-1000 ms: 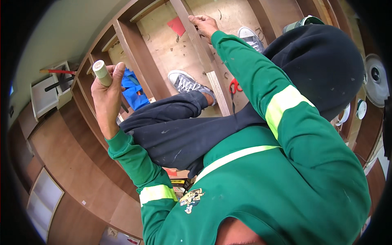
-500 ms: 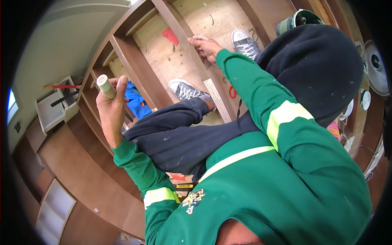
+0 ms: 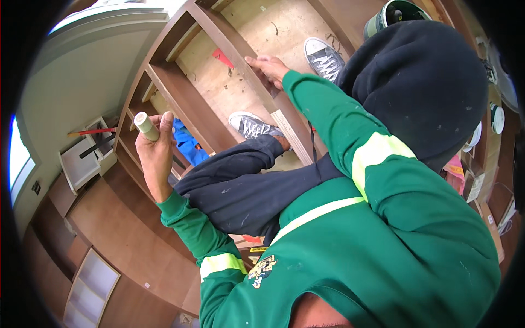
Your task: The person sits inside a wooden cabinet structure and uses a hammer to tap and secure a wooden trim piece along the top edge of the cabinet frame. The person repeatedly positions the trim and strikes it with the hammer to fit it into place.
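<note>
My left hand (image 3: pixel 157 158) is closed around a thick, pale green round handle (image 3: pixel 146 126). Its blunt, wood-coloured end sticks up above my fist, and whatever lies beyond the hand is hidden. On the right, my right hand (image 3: pixel 269 71) grips the edge of a brown wooden divider (image 3: pixel 232 50) of a large frame, thumb and finger along its top. Close below that hand, a pale, layered plywood edge (image 3: pixel 291 136) runs toward my lap.
My shoes (image 3: pixel 324 59) stand inside the frame on a pale board littered with scraps. A red piece (image 3: pixel 222 58) and blue cloth (image 3: pixel 189 143) lie there too. A green bucket (image 3: pixel 396 17) stands beyond my knee; a white drawer (image 3: pixel 78 162) is at the left.
The view has shifted slightly. My left hand, still holding the handle, appears a little lower and to the right; the right hand stays on the divider.
</note>
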Available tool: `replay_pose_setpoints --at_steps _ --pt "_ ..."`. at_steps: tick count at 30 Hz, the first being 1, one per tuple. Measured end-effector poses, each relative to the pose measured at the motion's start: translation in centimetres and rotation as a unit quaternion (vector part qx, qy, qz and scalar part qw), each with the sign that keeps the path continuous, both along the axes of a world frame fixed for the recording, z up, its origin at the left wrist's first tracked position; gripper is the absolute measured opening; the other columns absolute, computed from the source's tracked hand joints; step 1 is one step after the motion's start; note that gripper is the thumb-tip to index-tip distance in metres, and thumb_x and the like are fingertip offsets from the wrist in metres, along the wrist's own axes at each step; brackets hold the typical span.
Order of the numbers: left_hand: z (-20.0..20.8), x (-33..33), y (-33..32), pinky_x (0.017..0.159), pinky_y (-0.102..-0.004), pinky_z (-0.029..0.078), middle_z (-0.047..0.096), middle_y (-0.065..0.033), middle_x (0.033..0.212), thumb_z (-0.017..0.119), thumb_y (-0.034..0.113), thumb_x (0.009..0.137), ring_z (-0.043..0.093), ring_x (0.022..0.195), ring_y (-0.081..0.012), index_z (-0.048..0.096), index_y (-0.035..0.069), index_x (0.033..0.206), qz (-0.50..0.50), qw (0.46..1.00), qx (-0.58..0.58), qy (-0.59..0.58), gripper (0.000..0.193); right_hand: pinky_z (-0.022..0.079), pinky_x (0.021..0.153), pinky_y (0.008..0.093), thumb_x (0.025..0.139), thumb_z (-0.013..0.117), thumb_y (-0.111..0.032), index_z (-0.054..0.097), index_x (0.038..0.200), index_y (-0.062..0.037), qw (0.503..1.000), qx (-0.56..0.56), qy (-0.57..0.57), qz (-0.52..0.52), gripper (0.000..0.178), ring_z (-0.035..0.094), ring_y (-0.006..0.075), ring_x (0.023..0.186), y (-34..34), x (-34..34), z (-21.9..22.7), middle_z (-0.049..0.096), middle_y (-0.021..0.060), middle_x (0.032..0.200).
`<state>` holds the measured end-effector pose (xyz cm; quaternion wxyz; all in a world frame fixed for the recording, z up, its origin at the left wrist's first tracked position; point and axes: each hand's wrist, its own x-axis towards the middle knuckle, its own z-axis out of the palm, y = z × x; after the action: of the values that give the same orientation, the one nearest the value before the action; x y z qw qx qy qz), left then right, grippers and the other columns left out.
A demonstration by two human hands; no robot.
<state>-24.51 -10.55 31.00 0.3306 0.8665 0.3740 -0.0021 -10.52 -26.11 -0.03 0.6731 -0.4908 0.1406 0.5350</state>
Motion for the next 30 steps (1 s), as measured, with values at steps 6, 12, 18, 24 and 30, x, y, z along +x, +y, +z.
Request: replay_pose_setpoints --at_steps 6,12,18,24,30 --pt "-1.4 0.0 0.5 0.055 -0.0240 0.044 0.057 0.0021 0.072 0.074 0.035 0.095 0.052 0.062 -0.0066 0.068 0.002 0.094 -0.018 0.999 -0.012 0.024 0.034 0.054 0.090 0.0387 0.076 0.084 -0.059 0.028 0.155 0.0039 1.000 0.020 0.004 0.005 0.116 0.064 0.0280 0.113 -0.8 -1.8 -1.9 0.061 0.0239 0.132" --pt "-0.7 1.5 -0.5 0.057 -0.0249 0.046 0.058 0.0018 0.073 0.075 0.036 0.095 0.053 0.064 -0.0069 0.068 0.001 0.093 -0.040 0.999 -0.005 0.027 0.035 0.055 0.087 0.0455 0.071 0.085 -0.064 0.030 0.152 0.0087 0.999 -0.019 -0.032 0.035 0.122 0.063 0.0307 0.115 -0.1 0.1 -2.9 0.059 0.0243 0.132" --pt "-1.0 0.9 -0.3 0.058 -0.0251 0.047 0.058 0.0025 0.074 0.075 0.037 0.095 0.054 0.066 -0.0068 0.068 0.003 0.093 -0.032 0.999 -0.027 0.032 0.035 0.054 0.078 0.0283 0.072 0.078 -0.074 0.047 0.140 0.0068 0.990 -0.002 -0.048 0.131 0.111 0.062 0.0213 0.115 -2.0 -1.3 -2.0 0.064 0.0218 0.122" --pt "0.1 0.8 -0.8 0.058 -0.0247 0.046 0.057 0.0030 0.074 0.075 0.038 0.094 0.053 0.065 -0.0067 0.067 0.004 0.093 -0.044 0.999 -0.012 0.030 0.035 0.043 0.079 0.0348 0.067 0.084 -0.071 0.048 0.144 -0.0046 0.929 0.013 -0.059 0.366 0.107 0.057 0.0164 0.101 -5.8 -0.1 0.2 0.061 0.0117 0.128" --pt "0.5 0.7 -1.1 0.058 -0.0248 0.046 0.057 0.0031 0.073 0.075 0.037 0.094 0.052 0.064 -0.0066 0.068 0.003 0.094 -0.040 0.999 -0.025 0.008 0.035 0.038 0.111 0.0407 0.067 0.084 -0.071 0.031 0.155 0.0031 0.966 0.036 -0.157 0.202 0.126 0.051 0.0319 0.133 -3.2 -0.2 -0.5 0.050 0.0248 0.146"
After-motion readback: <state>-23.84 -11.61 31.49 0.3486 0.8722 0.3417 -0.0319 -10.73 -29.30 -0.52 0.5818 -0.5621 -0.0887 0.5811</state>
